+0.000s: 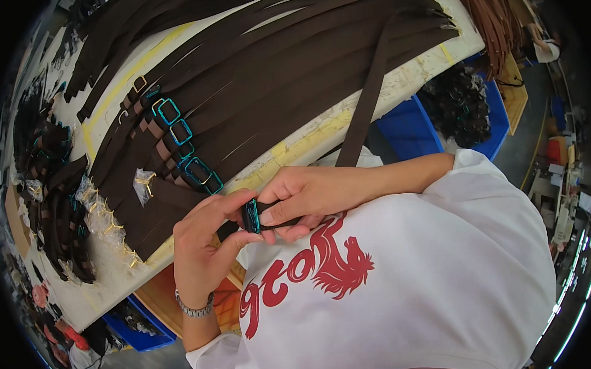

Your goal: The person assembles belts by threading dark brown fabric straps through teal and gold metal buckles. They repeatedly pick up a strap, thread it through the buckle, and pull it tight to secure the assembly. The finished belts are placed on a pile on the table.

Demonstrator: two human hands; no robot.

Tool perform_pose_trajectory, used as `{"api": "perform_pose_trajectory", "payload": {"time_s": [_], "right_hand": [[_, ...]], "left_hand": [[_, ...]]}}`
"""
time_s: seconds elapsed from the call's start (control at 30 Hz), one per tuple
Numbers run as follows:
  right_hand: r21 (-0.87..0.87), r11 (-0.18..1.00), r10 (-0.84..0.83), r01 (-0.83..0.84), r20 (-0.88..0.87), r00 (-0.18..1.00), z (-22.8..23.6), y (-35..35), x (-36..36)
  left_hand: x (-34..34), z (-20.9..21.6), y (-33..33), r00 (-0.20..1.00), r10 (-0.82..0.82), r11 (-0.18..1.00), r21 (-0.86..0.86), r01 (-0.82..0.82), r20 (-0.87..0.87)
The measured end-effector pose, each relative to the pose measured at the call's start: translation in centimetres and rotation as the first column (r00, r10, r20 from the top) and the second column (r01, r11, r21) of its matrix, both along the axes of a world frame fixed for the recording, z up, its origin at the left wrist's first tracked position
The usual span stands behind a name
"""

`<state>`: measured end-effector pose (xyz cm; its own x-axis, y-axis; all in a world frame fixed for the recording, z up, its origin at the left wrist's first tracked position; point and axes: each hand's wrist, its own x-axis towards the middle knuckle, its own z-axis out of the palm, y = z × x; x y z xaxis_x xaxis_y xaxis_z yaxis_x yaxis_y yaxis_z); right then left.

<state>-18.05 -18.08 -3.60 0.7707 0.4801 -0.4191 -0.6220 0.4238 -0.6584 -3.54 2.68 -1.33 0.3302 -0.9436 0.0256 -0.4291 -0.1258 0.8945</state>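
Note:
In front of my chest I hold one end of a dark brown belt. My left hand (205, 234) is closed, with fingers and thumb on either side of its buckle (251, 217), which has bright blue edges. Just to the right, my right hand (316, 193) pinches the belt beside the buckle, thumb on top and fingers beneath. A long dark strap (365, 109) runs from behind my right hand up across the table edge; I cannot tell if it is the same belt. Many similar belts (271, 86) lie side by side on the table, several with blue-edged buckles (181, 131).
The pale table (410, 80) has yellow tape along its near edge. Clear plastic wrappings (102, 219) and more belts (53, 215) lie at the left. Blue crates (408, 127) stand beyond the table's right side, and another blue crate (140, 333) is below it. Reddish-brown straps (489, 18) hang at the far right.

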Motion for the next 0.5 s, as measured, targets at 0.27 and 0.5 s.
{"api": "perform_pose_trajectory", "payload": {"time_s": [0.27,0.5], "right_hand": [[-0.155,0.988,-0.014,0.018,0.023,1.000,-0.2,-0.5,-0.1],[-0.093,0.995,0.054,-0.047,0.078,0.995,-1.7,-0.1,-0.7]], "left_hand": [[-0.6,-0.3,0.2,0.999,0.044,0.998,0.040,-0.044,-0.001],[-1.0,-1.1,1.0,0.979,0.028,0.992,0.122,-0.003,-0.201]]}}
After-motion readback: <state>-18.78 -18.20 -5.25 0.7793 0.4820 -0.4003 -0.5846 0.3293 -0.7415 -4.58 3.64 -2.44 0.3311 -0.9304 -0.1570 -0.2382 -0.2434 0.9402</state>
